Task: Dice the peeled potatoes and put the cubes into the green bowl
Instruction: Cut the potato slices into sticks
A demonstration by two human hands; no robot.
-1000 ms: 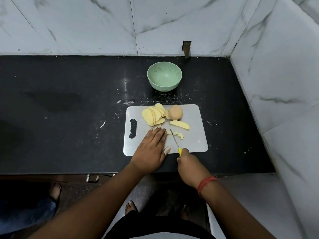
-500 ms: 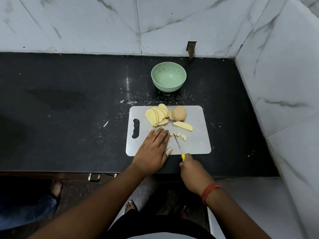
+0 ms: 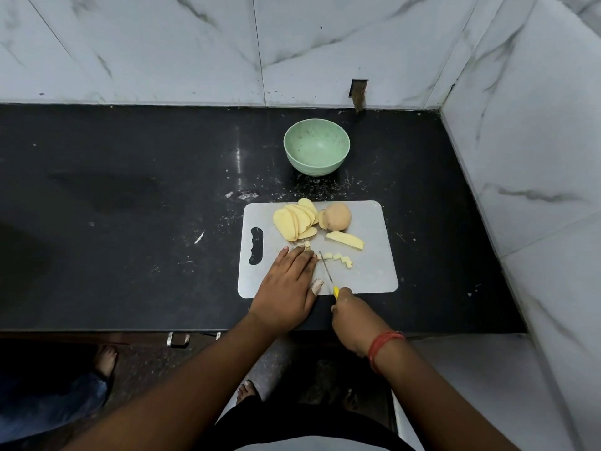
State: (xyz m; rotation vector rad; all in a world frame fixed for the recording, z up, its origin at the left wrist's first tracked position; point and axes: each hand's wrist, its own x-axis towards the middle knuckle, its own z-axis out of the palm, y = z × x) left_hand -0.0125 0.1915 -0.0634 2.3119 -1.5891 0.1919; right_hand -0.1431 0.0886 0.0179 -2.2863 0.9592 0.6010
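A grey cutting board [image 3: 374, 271] lies on the black counter. At its far side sit fanned potato slices [image 3: 294, 221], a potato chunk [image 3: 336, 217] and a potato strip [image 3: 345, 240]. Several small potato cubes [image 3: 340, 258] lie in a row near the middle. My left hand [image 3: 287, 289] rests flat on the board with straight fingers, covering whatever lies under it. My right hand [image 3: 349, 315] grips the yellow handle of a small knife [image 3: 327, 271], whose blade points away, just right of my left fingers. The green bowl [image 3: 316, 151] stands beyond the board and holds nothing.
Marble walls close the counter at the back and right. White specks and scraps dot the counter [image 3: 130, 190] near the board. A person's foot [image 3: 105, 361] stands on the floor at lower left, below the counter's front edge.
The row of cubes right of the blade has grown by a piece or two. Both hands stay in nearly the same place on the board.
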